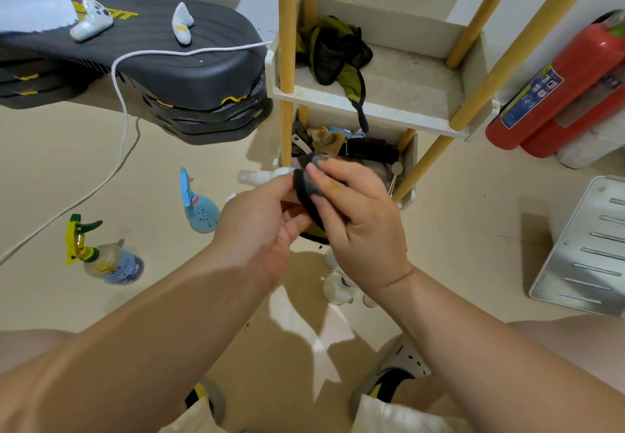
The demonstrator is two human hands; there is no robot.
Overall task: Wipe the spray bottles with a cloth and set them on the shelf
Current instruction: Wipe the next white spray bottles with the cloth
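Note:
My left hand (257,226) grips a small white spray bottle (257,176), held sideways with its nozzle pointing left. My right hand (358,216) presses a dark grey cloth (309,185) around the bottle's body, which is mostly hidden. On the floor to the left stand a blue spray bottle (201,211) and a clear bottle with a yellow-green trigger (105,256). More white bottles (338,285) stand on the floor under my right wrist. The white shelf unit (382,108) with wooden posts stands just beyond my hands.
The upper shelf tray holds a dark green cloth (333,52); the lower tray is full of clutter (355,146). Stacked grey step platforms (152,70) and a white cord (123,118) lie left. Red fire extinguishers (568,87) and a metal panel (585,250) are at right.

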